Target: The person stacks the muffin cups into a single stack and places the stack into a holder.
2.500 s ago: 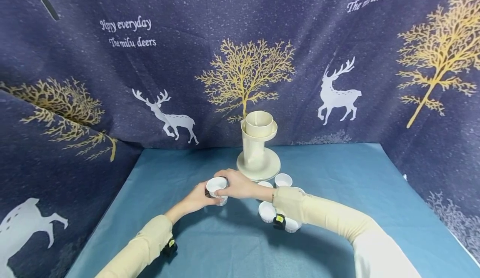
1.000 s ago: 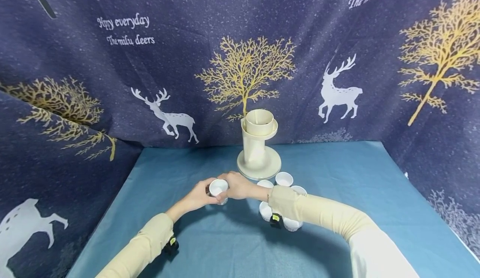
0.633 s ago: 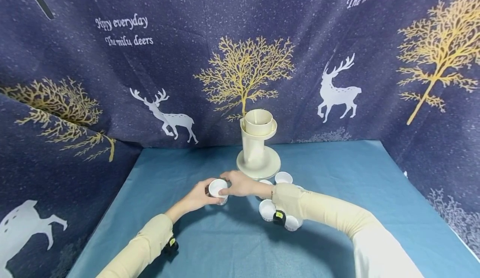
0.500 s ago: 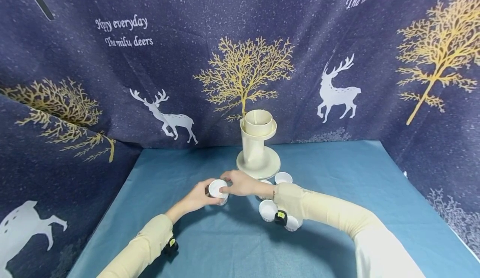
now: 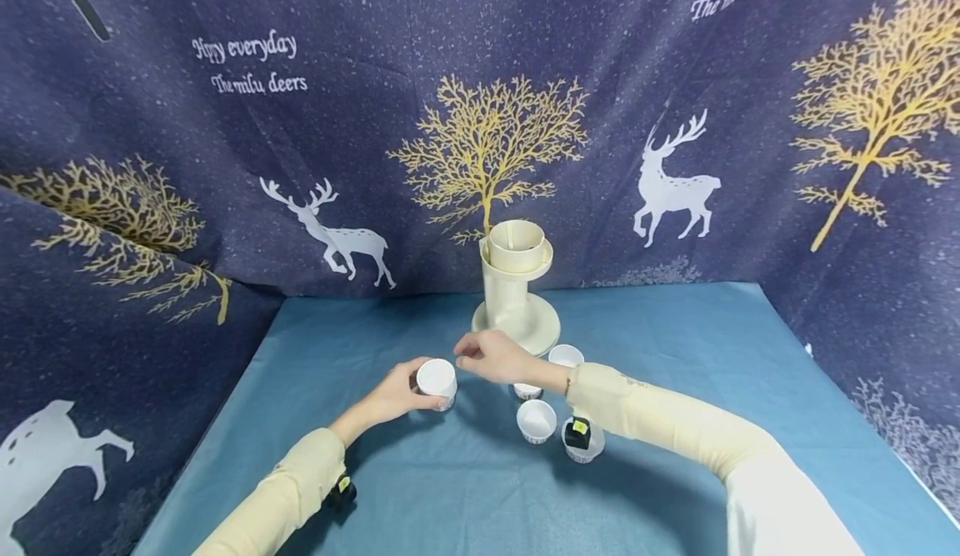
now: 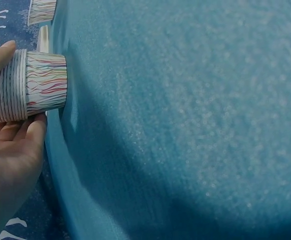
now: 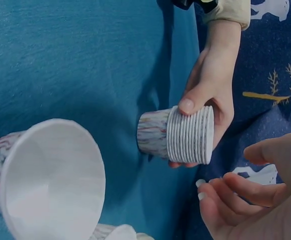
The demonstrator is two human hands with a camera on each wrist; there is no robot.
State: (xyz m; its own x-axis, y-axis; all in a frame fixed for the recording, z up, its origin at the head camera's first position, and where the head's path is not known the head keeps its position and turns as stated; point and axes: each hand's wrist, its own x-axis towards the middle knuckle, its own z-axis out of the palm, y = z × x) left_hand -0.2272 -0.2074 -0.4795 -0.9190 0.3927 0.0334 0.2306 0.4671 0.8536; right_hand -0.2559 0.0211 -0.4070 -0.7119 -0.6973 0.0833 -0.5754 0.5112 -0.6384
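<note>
My left hand (image 5: 392, 394) grips a nested stack of white paper baking cups (image 5: 437, 379), thumb on one side and fingers on the other. In the left wrist view, the stack (image 6: 46, 82) shows many close rims and a wall with wavy coloured lines. Just to the right, my right hand (image 5: 493, 358) is apart from the stack; in the right wrist view its bent fingers (image 7: 255, 190) hold nothing. Single baking cups stand on the table below my right forearm, among them a nearer cup (image 5: 536, 421) and a farther cup (image 5: 566, 356); the sleeve may hide others.
A cream stand (image 5: 517, 310) with a round base and a cylindrical cup-like top stands at the back middle. Blue cloth (image 5: 375, 473) covers the table. A dark curtain (image 5: 337, 139) printed with deer and trees hangs behind and beside it.
My right hand lowered a baking cup into the stack in my left hand, let go, and moved off to the right. The left hand has stayed nearly in place.
</note>
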